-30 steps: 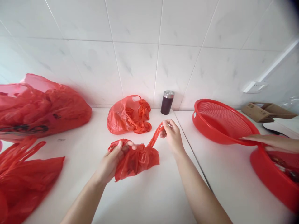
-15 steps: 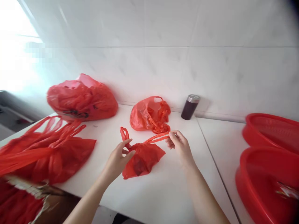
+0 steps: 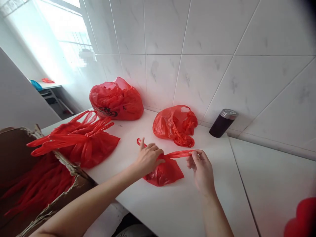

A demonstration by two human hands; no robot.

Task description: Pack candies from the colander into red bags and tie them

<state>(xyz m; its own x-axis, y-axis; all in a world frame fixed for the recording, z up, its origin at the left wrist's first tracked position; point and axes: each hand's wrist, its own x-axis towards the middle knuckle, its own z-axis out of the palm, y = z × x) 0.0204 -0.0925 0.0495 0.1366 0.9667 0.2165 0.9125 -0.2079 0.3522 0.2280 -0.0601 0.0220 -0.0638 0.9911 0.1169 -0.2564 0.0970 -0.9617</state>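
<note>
A small red plastic bag (image 3: 166,172) lies on the white table, its top gathered. My right hand (image 3: 202,168) pinches the end of one handle, which is stretched out to the right. My left hand (image 3: 149,159) is closed over the gathered neck and hides part of it. The other handle loop sticks out beyond the left fingers. Just behind sits a crumpled red bag (image 3: 164,123) with a handle loop standing up.
A large full red bag (image 3: 128,103) rests against the tiled wall. More red bags (image 3: 98,148) lie at the left beside a cardboard box (image 3: 81,176) holding red bags. A dark bottle (image 3: 218,126) stands behind my right hand. Red objects (image 3: 303,217) show at lower right.
The view has turned left, showing more of the box and less of the red baskets. My left hand has moved over the bag's neck. The right hand still holds the handle.
</note>
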